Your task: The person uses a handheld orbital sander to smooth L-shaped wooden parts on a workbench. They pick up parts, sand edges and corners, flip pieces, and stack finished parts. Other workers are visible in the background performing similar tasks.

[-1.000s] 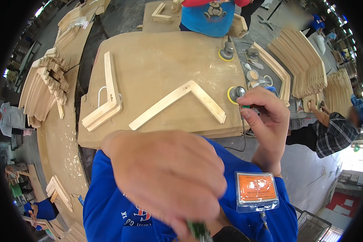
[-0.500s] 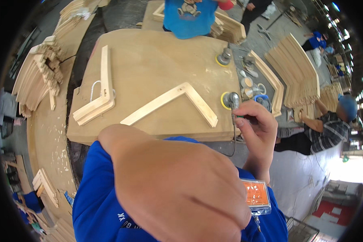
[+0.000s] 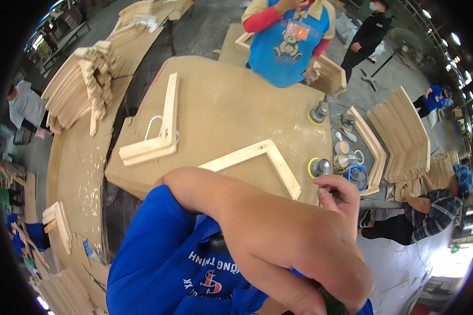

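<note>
My left arm crosses in front of my chest, and my left hand (image 3: 328, 265) is bent downward at the lower right. Its fingers are curled and mostly hidden, with a dark green thing (image 3: 332, 302) beside them that I cannot make out. My right hand (image 3: 341, 197) is raised by the table's right edge, thumb and finger pinched; what is between them is too small to name. Beyond it rests a round sander (image 3: 323, 167) with a yellow rim. An angled wooden frame piece (image 3: 284, 170) lies in front of me, partly behind my left arm.
Another angled wooden piece (image 3: 168, 113) lies on the brown-covered table (image 3: 220, 115), over a white loop (image 3: 151, 126). A second sander (image 3: 318, 113), a blue basket (image 3: 358, 177) and stacked wooden frames (image 3: 399, 136) are at the right. A co-worker (image 3: 286, 50) stands across the table.
The view has tilted up, so the table and co-workers sit lower and farther right. My left hand has moved right and down, away from the middle of my chest. My right hand stays pinched.
</note>
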A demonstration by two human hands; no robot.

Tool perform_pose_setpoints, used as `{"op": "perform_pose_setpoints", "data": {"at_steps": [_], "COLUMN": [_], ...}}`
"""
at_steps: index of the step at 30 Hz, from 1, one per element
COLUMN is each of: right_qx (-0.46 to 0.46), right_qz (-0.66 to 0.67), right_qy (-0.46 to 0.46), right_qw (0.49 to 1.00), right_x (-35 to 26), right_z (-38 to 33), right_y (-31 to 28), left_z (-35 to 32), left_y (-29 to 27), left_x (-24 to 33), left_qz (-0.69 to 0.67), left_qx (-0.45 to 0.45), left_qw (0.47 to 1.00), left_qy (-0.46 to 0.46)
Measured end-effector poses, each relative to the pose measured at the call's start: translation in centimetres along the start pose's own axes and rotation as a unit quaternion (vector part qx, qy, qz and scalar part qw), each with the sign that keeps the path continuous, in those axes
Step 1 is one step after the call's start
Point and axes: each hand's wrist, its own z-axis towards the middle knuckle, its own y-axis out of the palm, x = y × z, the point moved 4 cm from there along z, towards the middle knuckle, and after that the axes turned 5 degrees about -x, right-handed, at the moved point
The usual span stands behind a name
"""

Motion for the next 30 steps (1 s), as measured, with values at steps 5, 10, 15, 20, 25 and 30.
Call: {"op": "perform_pose_setpoints", "data": {"at_steps": [5, 10, 15, 20, 25, 30], "right_qx": [0.012, 0.043, 0.016, -0.004, -0.077, -0.072], "right_qz": [0.005, -0.043, -0.061, -0.022, 0.414, 0.485], "right_qy": [-0.051, -0.164, -0.140, -0.112, 0.126, 0.207], "right_qw": [0.999, 0.985, 0.988, 0.993, 0.898, 0.847], "right_x": [-1.0, -3.4, -3.8, -2.2, 1.8, 3.7], "right_z": [0.7, 1.4, 2.6, 3.1, 2.8, 2.6], "right_y": [-0.4, -1.3, -0.9, -0.1, 1.8, 2.7], "left_z": [-2.4, -5.9, -7.0, -6.3, -6.6, -7.9], "left_y": [-4.8, -7.4, -8.6, -9.0, -9.7, -10.8], "left_x": [0.5, -1.3, -2.1, -2.0, -2.8, -3.7], "left_qz": [0.224, 0.342, 0.407, 0.519, 0.638, 0.597], "left_qx": [0.112, 0.292, 0.286, 0.237, 0.097, 0.088], "left_qw": [0.953, 0.827, 0.792, 0.739, 0.615, 0.604], "left_qy": [-0.170, -0.338, -0.353, -0.359, -0.454, -0.520]}}
